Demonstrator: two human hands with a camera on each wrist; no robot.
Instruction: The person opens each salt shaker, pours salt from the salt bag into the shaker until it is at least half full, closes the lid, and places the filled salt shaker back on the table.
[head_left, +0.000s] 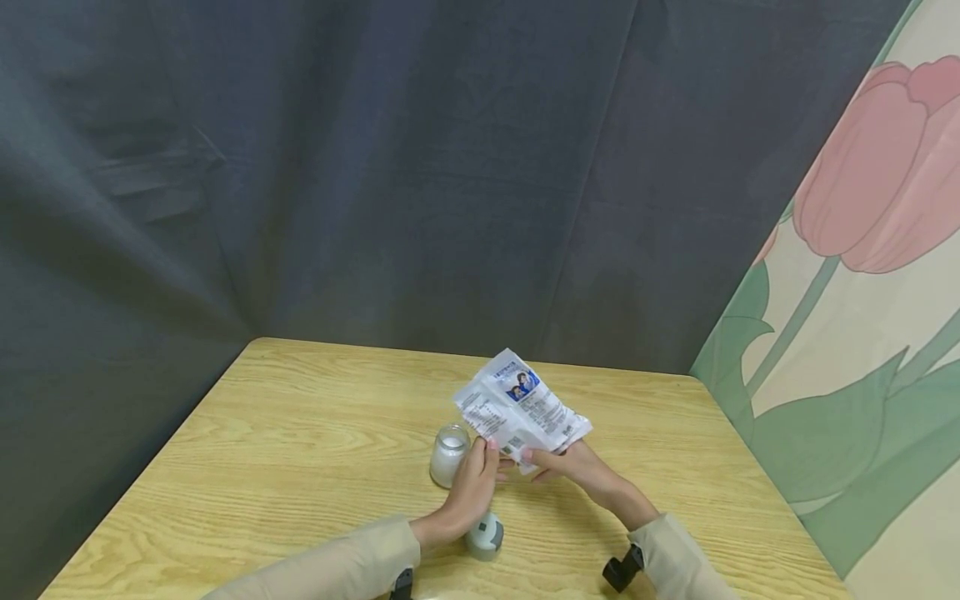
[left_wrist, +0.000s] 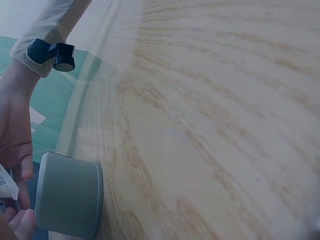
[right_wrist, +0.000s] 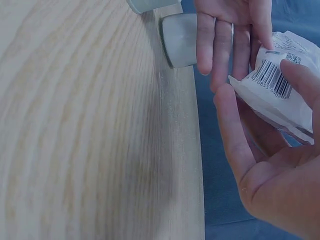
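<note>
Both hands hold a white printed bag (head_left: 517, 408) above the table, tilted, with blue pictures and fine print on it. My right hand (head_left: 588, 475) grips its lower right end, thumb on top and fingers beneath. At the near left corner my left hand (head_left: 468, 492) pinches it, thumb on top; in the right wrist view the fingers of that left hand (right_wrist: 232, 35) are fairly straight. Just left of the left hand stands a lidless glass jar (head_left: 448, 457) with white contents. A pale grey-green lid-like piece (head_left: 483, 536) sits near the left wrist, also large in the left wrist view.
The wooden table (head_left: 300, 450) carries the jar and the grey-green piece. Behind it hangs a dark curtain (head_left: 420, 183). On the right is a tulip-patterned cloth (head_left: 862, 333). A black wrist camera (head_left: 622, 571) is strapped at the right sleeve.
</note>
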